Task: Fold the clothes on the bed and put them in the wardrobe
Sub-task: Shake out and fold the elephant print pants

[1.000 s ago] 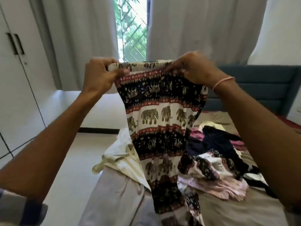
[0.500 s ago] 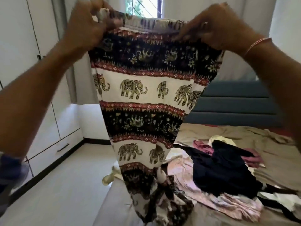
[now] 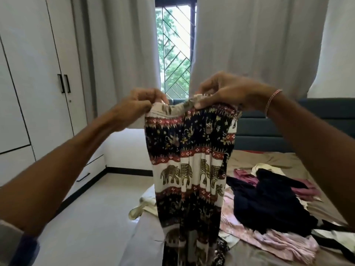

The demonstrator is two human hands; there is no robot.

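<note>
1. Elephant-print trousers (image 3: 192, 169) hang by the waistband above the near left corner of the bed (image 3: 272, 158). Their lower part runs out of view there.
2. Our left hand (image 3: 138, 104) pinches the waistband's left end, fingers curled round the cloth.
3. Our right hand (image 3: 224, 91) grips the waistband further right, with the fingers bunched over the gathered cloth. A thin bracelet (image 3: 272, 98) sits on that wrist.
4. A cream garment (image 3: 142, 206) droops over the bed's left edge, just beside the hanging trousers.
5. In the middle of the bed we see a loose pile. A dark navy garment (image 3: 269, 204) lies on a pale pink garment (image 3: 272, 244), and a mauve piece (image 3: 305, 189) shows behind them.
6. At the bed's far end stands the dark teal headboard (image 3: 269, 127).
7. Left of the bed, across the pale floor (image 3: 92, 217), the white wardrobe (image 3: 34, 93) has its doors closed.
8. Beyond the bed, pale curtains (image 3: 249, 45) hang parted over a grilled window (image 3: 173, 54).
</note>
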